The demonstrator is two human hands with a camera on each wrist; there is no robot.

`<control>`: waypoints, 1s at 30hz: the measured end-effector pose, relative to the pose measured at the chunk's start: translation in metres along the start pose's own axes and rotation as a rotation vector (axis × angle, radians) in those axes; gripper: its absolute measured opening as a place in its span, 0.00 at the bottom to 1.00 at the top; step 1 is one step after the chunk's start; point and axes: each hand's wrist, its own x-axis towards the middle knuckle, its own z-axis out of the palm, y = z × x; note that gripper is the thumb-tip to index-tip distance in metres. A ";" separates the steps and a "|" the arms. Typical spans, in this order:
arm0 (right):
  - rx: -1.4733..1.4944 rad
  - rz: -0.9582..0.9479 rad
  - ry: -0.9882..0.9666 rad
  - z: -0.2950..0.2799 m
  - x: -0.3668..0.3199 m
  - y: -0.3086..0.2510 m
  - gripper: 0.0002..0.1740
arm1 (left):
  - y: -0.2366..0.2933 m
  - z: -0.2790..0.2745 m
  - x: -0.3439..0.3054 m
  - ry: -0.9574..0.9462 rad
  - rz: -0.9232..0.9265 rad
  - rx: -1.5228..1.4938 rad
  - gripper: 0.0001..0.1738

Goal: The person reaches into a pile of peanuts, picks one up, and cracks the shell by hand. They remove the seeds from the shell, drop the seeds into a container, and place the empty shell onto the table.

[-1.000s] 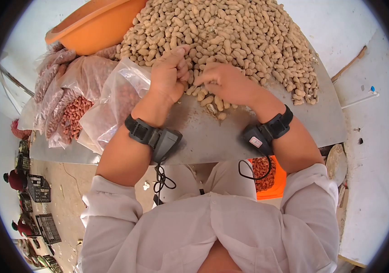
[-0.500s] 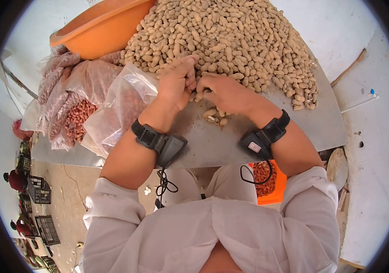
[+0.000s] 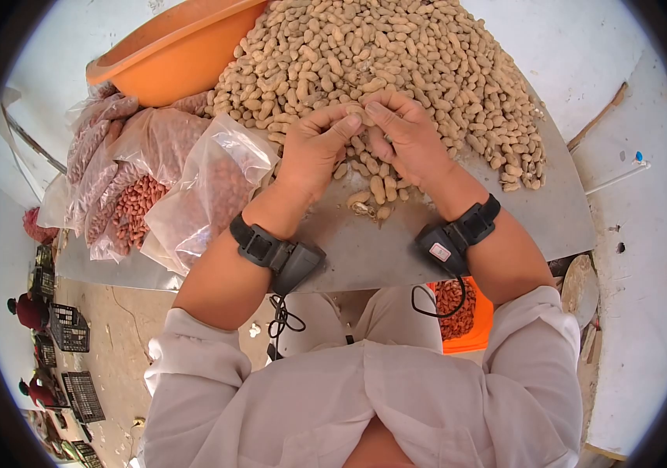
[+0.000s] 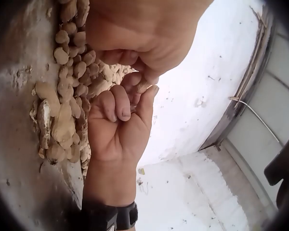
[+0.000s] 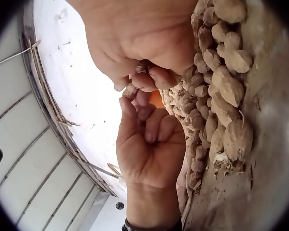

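Between the thumbs and fingertips of both hands is an unshelled peanut (image 5: 130, 91), mostly covered by the fingers. My left hand (image 3: 314, 152) pinches it from the left and my right hand (image 3: 413, 142) from the right, thumbs close together. The other fingers of both hands are curled in toward the palms. A small dark reddish piece (image 5: 142, 66) shows among the right hand's curled fingers in the right wrist view. Just beyond the hands spreads a big pile of unshelled peanuts (image 3: 396, 54); a few loose peanuts (image 3: 378, 189) lie below them on the metal table (image 3: 364, 249).
Clear plastic bags (image 3: 216, 183) of red peanut kernels (image 3: 137, 207) lie on the left. Behind them leans an orange basin (image 3: 177, 58). Under the table's near edge, an orange container (image 3: 477, 324) holds red kernels. Black crates (image 3: 82, 394) stand on the floor at far left.
The right hand, blurred at the pile's near edge earlier, has come up against the left. The left hand has turned toward it, and the two now pinch a peanut together.
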 end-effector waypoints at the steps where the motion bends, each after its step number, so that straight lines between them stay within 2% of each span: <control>1: -0.048 0.006 0.007 0.002 -0.001 -0.002 0.16 | 0.000 0.001 0.000 0.015 0.011 -0.009 0.11; 5: -0.214 0.049 0.029 0.004 -0.002 -0.005 0.15 | -0.003 0.003 0.002 0.074 0.072 0.071 0.11; 8: -0.357 0.072 0.033 0.006 -0.003 -0.006 0.15 | -0.003 0.002 0.002 0.054 0.177 0.262 0.10; 11: -0.529 0.106 0.055 0.013 -0.007 -0.015 0.15 | 0.001 0.002 -0.001 0.015 0.183 0.368 0.08; 20: -0.820 -0.153 0.115 0.015 -0.007 -0.006 0.13 | -0.009 0.003 0.001 0.048 0.159 0.167 0.03; 23: -0.857 -0.184 0.142 0.014 -0.006 -0.003 0.12 | -0.016 -0.004 0.005 0.063 0.167 0.179 0.02; 26: -0.509 0.016 0.146 0.013 -0.005 0.000 0.12 | -0.011 0.005 0.001 0.065 0.074 0.042 0.03; 30: -0.082 0.070 0.158 0.010 -0.004 0.007 0.12 | -0.010 0.010 0.000 0.075 0.044 -0.043 0.05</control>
